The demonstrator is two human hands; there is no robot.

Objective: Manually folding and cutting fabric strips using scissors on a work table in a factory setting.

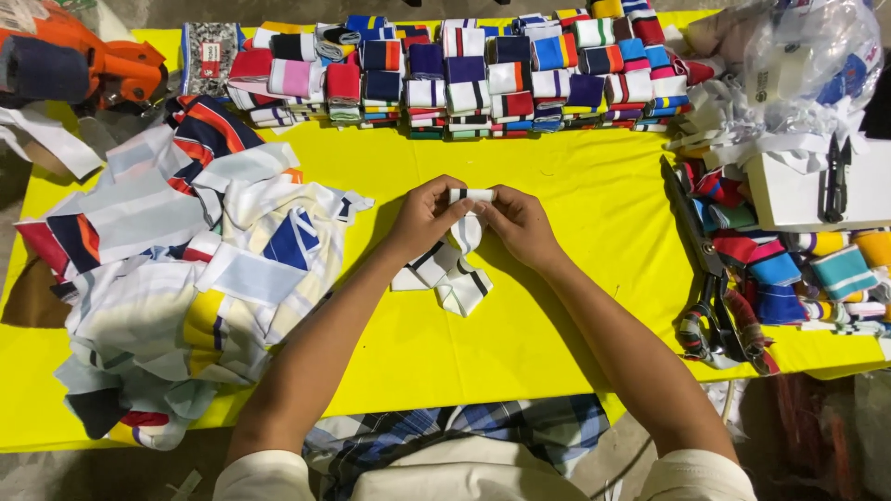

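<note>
A white knitted band with dark stripes [455, 264] is held up over the middle of the yellow table [575, 186]. My left hand [425, 216] pinches its upper end from the left. My right hand [520, 223] pinches the same end from the right, thumbs close together at the top fold. The rest of the band hangs down and lies crumpled on the table below my hands.
Rows of folded striped bands [464, 79] line the far edge. A heap of striped fabric pieces [186, 269] fills the left. Large scissors [710, 278] lie at the right by rolled bands [817, 269], a white box [807, 190] and a plastic bag [807, 65].
</note>
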